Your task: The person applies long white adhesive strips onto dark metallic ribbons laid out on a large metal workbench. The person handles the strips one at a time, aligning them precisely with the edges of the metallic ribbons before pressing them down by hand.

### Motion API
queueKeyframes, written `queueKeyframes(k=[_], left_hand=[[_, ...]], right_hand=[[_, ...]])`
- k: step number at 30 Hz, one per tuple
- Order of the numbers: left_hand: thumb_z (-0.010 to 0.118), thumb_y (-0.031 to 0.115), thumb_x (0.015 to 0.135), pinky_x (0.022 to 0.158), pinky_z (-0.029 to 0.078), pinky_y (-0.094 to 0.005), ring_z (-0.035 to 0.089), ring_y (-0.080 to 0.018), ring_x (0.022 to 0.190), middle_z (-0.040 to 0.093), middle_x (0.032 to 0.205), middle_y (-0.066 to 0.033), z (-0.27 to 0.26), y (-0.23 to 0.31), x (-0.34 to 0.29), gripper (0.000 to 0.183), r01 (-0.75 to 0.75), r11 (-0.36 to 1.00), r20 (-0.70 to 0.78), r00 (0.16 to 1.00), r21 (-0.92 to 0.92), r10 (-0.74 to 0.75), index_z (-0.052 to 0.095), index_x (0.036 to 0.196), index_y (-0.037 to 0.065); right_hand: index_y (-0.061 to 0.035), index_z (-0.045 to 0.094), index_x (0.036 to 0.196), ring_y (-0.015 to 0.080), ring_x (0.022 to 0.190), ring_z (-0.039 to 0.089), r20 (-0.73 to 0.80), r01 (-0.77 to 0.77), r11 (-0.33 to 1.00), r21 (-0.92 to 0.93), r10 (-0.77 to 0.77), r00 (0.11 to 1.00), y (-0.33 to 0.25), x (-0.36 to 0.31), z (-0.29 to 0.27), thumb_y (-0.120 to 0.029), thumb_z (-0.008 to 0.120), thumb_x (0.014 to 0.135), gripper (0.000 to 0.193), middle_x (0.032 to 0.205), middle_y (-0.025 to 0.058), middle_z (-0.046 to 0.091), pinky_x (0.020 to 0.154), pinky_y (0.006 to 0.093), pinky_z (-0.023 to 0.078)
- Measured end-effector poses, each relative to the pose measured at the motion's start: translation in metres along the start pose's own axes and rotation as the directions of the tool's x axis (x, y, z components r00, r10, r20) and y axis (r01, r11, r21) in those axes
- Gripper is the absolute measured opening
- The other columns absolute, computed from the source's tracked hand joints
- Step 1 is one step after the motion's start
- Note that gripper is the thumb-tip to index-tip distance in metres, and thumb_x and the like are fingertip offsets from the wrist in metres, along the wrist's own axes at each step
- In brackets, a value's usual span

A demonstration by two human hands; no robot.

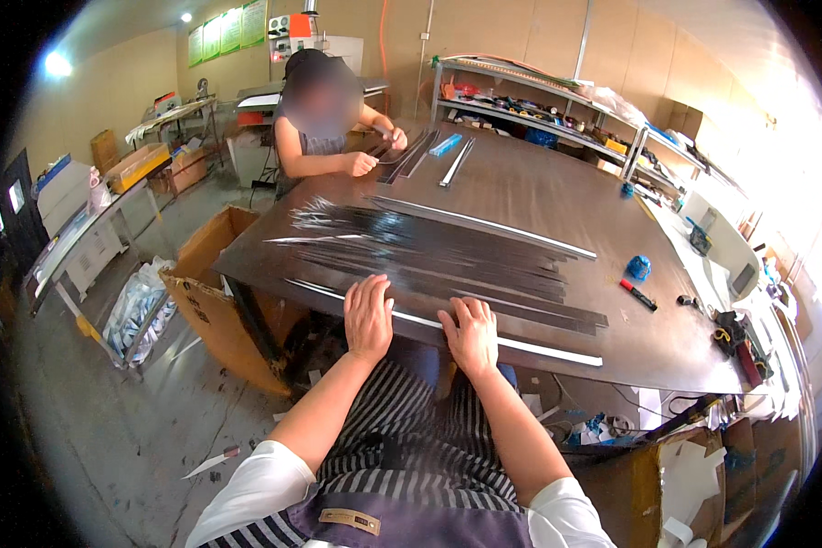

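Note:
A long, narrow silver-white strip (pixel 550 353) lies along the near edge of the dark table (pixel 676 338). My left hand (pixel 369 318) rests over it toward its left end, fingers stretched forward. Farther right, my right hand (pixel 472 336) lies across the same strip with its thumb apart from the fingers. Both hands look open, and neither is wrapped round the strip. Just beyond them is a loose spread of thin dark strips (pixel 457 260), their left ends fanned and shiny. Another pale strip (pixel 521 235) lies along the far side of that spread.
Across the table a person (pixel 315 137) handles dark strips. Near them lie a blue block (pixel 445 145) and short pale strips (pixel 457 164). To the right are a marker (pixel 638 295) and a blue lump (pixel 638 268). A cardboard box (pixel 215 310) stands at the table's left corner.

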State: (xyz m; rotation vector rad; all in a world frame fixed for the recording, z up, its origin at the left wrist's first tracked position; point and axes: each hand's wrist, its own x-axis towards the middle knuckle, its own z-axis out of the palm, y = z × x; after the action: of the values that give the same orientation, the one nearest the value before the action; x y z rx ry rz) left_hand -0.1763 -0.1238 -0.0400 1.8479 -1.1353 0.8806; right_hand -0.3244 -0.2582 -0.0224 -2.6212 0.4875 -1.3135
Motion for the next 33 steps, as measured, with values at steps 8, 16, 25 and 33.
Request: queueKeyframes(k=[8,16,25,33], left_hand=[[0.055,0.013,0.093,0.108,0.032,-0.0488,0.052,-0.0314,0.121,0.059,0.122,-0.0120,-0.002,0.000,0.000,0.029,0.030,0.999,0.039,0.999,0.036,-0.031,0.053,0.120,0.005],[0.058,0.013,0.091,0.108,0.033,-0.0498,0.052,-0.0307,0.119,0.059,0.120,-0.0118,-0.002,0.002,0.002,0.029,0.055,0.998,0.045,0.997,0.026,-0.056,0.054,0.119,0.004],[0.058,0.014,0.091,0.107,0.032,-0.0496,0.052,-0.0315,0.118,0.058,0.118,-0.0122,-0.005,0.002,0.003,0.028,0.083,0.996,0.031,0.996,-0.016,-0.083,0.054,0.117,0.005],[0.058,0.019,0.092,0.102,0.031,-0.0472,0.047,-0.0312,0.121,0.054,0.123,-0.0125,-0.007,0.015,0.017,0.031,0.064,0.997,0.014,0.998,-0.034,-0.063,0.052,0.119,0.004]], right_hand=[[-0.0046,0.066,0.105,0.0304,0.104,0.057,0.112,-0.020,0.994,-0.103,0.032,0.993,-0.007,0.004,0.001,-0.039,0.064,0.089,0.038,0.105,0.0121,0.064,0.093,0.0436,0.043],[-0.0037,0.064,0.110,0.0306,0.106,0.056,0.128,-0.005,0.986,-0.169,0.027,0.991,-0.009,0.006,0.002,-0.039,0.066,0.087,0.042,0.108,0.0115,0.062,0.090,0.0427,0.045],[-0.0041,0.064,0.114,0.0306,0.110,0.054,0.190,-0.028,0.981,-0.192,0.065,0.980,-0.011,0.008,0.001,-0.040,0.065,0.088,0.044,0.113,0.0116,0.060,0.093,0.0427,0.044],[-0.0042,0.061,0.119,0.0309,0.114,0.052,0.246,-0.060,0.977,-0.203,0.110,0.963,-0.012,0.011,0.003,-0.040,0.067,0.087,0.049,0.118,0.0109,0.058,0.097,0.0437,0.042]])
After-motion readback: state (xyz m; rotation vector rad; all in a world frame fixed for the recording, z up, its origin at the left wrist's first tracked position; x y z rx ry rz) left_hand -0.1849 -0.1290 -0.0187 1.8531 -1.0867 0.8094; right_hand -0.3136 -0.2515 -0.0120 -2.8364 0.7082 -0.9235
